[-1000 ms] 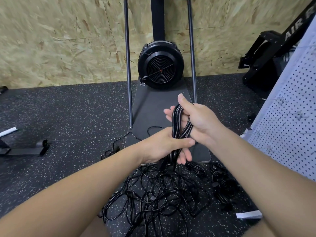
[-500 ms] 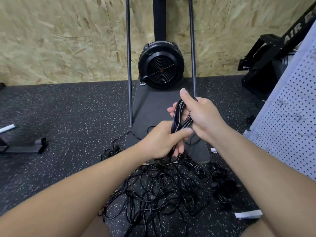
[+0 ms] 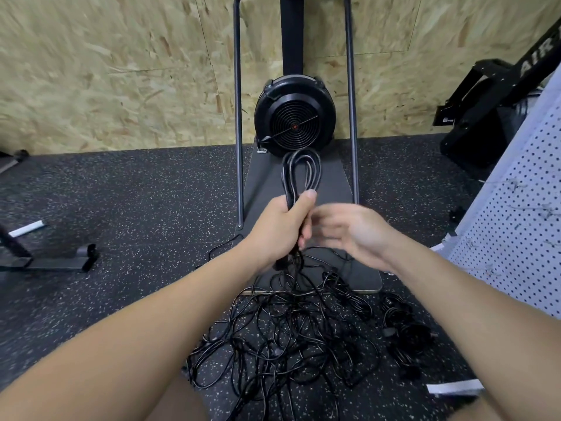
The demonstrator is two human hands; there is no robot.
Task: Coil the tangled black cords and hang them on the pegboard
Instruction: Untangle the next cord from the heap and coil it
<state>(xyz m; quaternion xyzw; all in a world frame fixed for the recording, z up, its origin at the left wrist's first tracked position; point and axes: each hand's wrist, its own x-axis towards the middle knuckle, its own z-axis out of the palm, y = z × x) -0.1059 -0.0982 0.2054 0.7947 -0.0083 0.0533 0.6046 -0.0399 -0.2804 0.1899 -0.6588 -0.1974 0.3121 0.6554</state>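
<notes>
While the looped bundle of glossy black cord stands upright above the fist, the left hand is closed tight around its gathered strands, thumb pressed up along the front. One loose black tail drops from under that fist into the tangled heap of thin black cords lying on the dark speckled rubber floor; how many separate cords make up the heap cannot be told. Just beside the heap, to its right, lies one smaller bunched black cord. The right hand is blurred, its fingers spread and loose, touching or nearly touching the left fist but gripping nothing that shows. One white perforated pegboard leans in at the right edge, well apart from the bundle, with several thin wire hooks on it, too faint to count. Beyond the hands stands one black round fan housing on a grey flat platform, between two upright grey metal tubes. Behind is a chipboard wall.
</notes>
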